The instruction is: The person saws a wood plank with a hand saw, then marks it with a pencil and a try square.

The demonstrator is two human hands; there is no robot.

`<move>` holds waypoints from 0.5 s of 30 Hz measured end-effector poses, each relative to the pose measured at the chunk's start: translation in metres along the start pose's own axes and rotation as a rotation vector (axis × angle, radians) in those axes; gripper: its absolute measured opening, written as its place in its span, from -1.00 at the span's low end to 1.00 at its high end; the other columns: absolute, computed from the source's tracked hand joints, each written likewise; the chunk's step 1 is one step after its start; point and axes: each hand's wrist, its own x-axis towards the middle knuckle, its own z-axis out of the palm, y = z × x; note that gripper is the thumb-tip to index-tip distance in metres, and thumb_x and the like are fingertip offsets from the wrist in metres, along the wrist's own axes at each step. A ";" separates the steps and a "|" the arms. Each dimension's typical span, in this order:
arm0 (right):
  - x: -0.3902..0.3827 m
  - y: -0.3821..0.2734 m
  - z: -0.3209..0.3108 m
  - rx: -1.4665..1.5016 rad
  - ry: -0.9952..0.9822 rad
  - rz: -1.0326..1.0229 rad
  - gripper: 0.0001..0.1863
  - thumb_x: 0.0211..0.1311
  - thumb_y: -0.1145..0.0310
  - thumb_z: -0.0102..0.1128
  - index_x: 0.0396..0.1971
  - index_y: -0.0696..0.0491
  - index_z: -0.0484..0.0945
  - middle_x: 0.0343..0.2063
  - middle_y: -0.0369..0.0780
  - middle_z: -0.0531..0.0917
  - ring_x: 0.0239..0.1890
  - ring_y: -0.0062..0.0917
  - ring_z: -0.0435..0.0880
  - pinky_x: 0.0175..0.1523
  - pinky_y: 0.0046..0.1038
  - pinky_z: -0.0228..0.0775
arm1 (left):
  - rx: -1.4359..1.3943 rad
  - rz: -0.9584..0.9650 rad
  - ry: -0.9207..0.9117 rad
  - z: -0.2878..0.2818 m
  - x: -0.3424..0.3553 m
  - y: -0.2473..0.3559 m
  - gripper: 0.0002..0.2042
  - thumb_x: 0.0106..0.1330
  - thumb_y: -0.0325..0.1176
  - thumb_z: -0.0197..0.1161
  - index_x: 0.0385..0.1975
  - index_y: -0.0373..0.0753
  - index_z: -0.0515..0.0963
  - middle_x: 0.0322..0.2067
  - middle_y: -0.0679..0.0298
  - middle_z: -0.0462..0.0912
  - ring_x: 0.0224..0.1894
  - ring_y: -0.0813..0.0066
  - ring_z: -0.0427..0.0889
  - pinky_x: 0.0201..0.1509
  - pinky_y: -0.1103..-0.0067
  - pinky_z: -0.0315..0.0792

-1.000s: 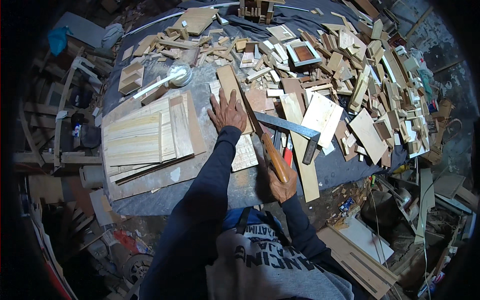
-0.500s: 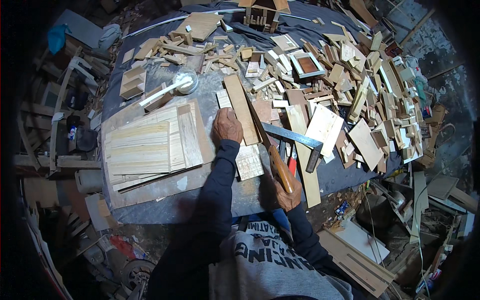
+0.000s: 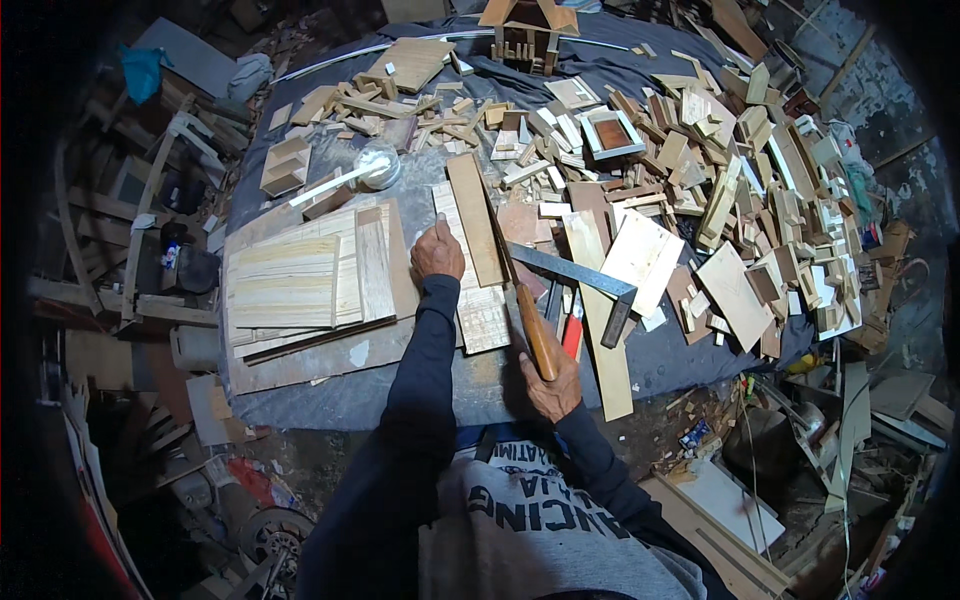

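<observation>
My right hand [image 3: 555, 385] is closed round the wooden handle of a handsaw [image 3: 537, 333]. Its dark blade points away from me, along the right edge of a narrow brown plank [image 3: 473, 215]. The plank lies on a longer pale streaked board [image 3: 482, 322]. My left hand [image 3: 438, 250] rests at the pale board's left edge, beside the plank, with its fingers curled; what lies under them is hidden. A metal try square [image 3: 565, 268] lies right of the saw, its dark stock over a pale strip [image 3: 610, 378]. A red-handled tool [image 3: 573, 328] sits between saw and strip.
Flat pale panels [image 3: 285, 285] are stacked at the left. Behind them stand a small open wooden box [image 3: 286, 166] and a round container [image 3: 377, 168] with a white stick across it. Heaped wood offcuts [image 3: 690, 150] cover the right side. A small wooden house model [image 3: 525, 40] stands at the back.
My left hand has slid left off the brown plank to the pale board's edge. The saw and my right hand have shifted slightly left. The whole view has also turned a little.
</observation>
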 end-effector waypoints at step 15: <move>-0.002 0.003 -0.002 0.001 -0.034 0.059 -0.31 0.19 0.42 0.15 0.35 0.07 0.19 0.05 0.08 0.56 0.01 -0.11 0.63 0.14 -0.34 0.43 | 0.373 0.258 -0.364 0.032 -0.011 -0.002 -0.49 0.41 -0.12 -0.06 0.35 -0.02 0.23 0.44 0.25 0.00 0.49 0.00 -0.18 0.39 -0.19 -0.16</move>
